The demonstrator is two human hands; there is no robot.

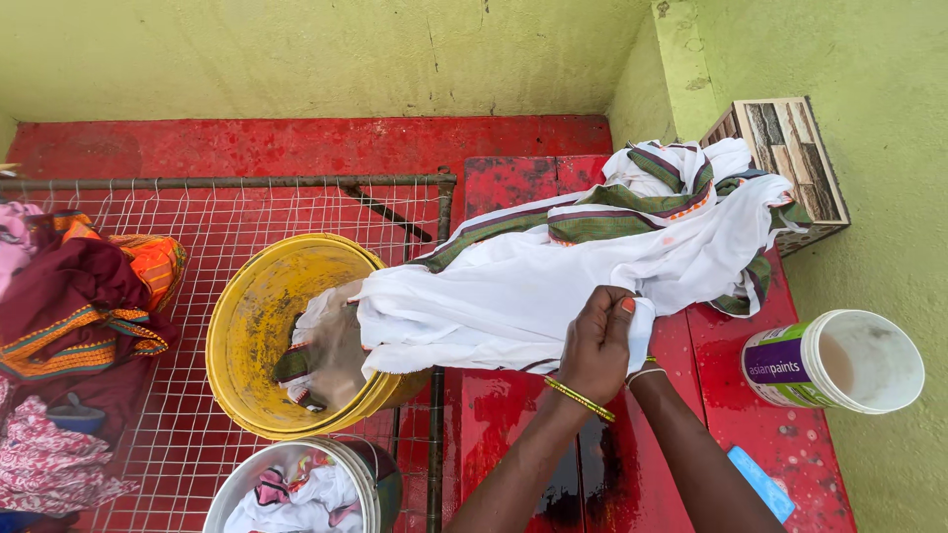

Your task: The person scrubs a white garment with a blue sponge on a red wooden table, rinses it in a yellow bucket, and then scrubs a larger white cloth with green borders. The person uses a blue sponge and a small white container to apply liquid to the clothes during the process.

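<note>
A large white cloth point(513, 296) with green and maroon borders lies spread over a wet red slab point(513, 415). Its left end hangs into a yellow basin point(247, 326). My left hand point(595, 345) is closed over a bunched fold at the cloth's near edge, with a thin bangle on the wrist. My right hand point(644, 367) presses against it from the right. A fold of the white cloth wraps over its fingers and hides them, so only the wrist and a bangle show.
A white plastic bucket point(869, 336) lies on its side at right, and a blue bar point(760, 482) lies near my right arm. A wire-mesh frame point(197, 247) carries coloured clothes point(79, 296) at left. A tub of laundry point(296, 489) stands below the basin. A patterned wooden box point(790, 148) leans against the green wall.
</note>
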